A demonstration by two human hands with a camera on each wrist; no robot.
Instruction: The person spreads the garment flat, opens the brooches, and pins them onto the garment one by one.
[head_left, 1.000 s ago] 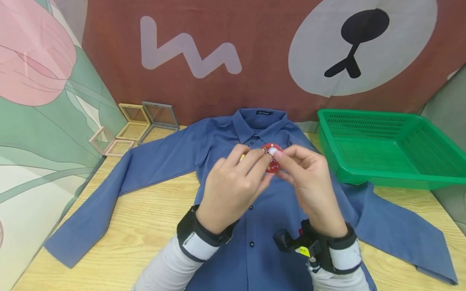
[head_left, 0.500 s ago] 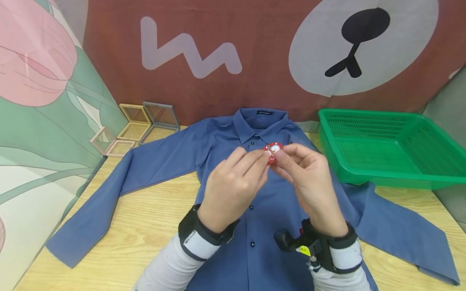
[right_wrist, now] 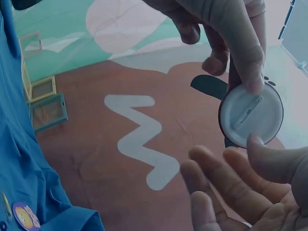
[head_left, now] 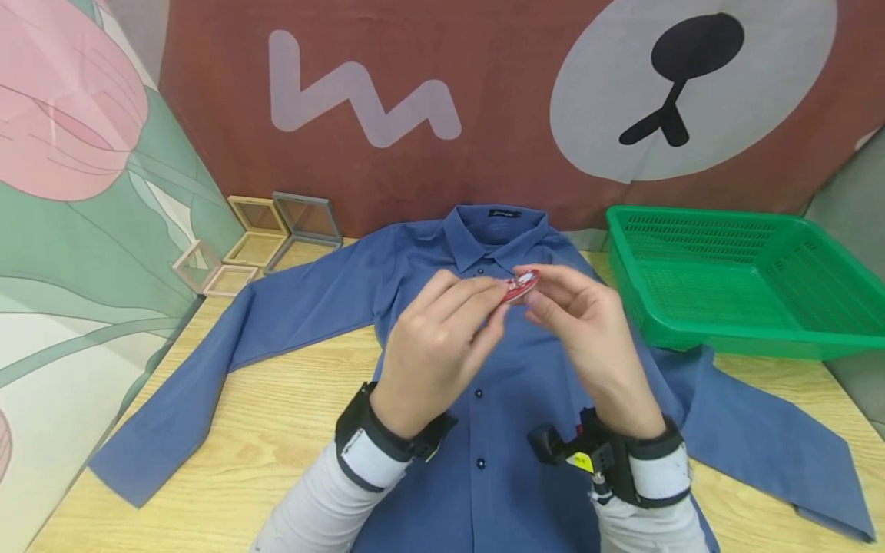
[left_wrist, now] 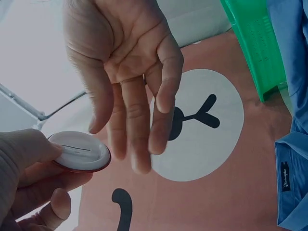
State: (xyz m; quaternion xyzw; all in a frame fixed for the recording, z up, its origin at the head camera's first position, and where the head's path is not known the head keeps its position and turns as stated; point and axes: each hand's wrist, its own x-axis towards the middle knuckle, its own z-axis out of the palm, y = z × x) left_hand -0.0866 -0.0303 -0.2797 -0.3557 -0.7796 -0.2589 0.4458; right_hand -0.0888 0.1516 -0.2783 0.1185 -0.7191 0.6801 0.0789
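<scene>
A round red pin badge [head_left: 521,286] is held above the shirt's chest, tilted nearly edge-on in the head view. Its white back with a metal pin [left_wrist: 77,150] shows in the left wrist view. My left hand [head_left: 435,346] pinches the badge by its edge between thumb and fingers. Close to the other edge is my right hand [head_left: 588,330], fingers loosely extended; its thumb overlaps the badge's rim in the right wrist view, and contact is unclear. Underneath lies a blue button-up shirt [head_left: 512,491], spread with its collar away from me.
On the shirt, the right wrist view shows a purple-and-yellow badge [right_wrist: 26,215] and part of another [right_wrist: 6,206]. A green plastic basket [head_left: 747,338] stands at the back right. Small frames [head_left: 257,223] stand back left on the wooden table [head_left: 290,407], before a brown printed backdrop [head_left: 498,153].
The badge has turned from facing the head camera to nearly edge-on. My right thumb has come off its printed face, and the right fingers have loosened. The left hand keeps its pinch.
</scene>
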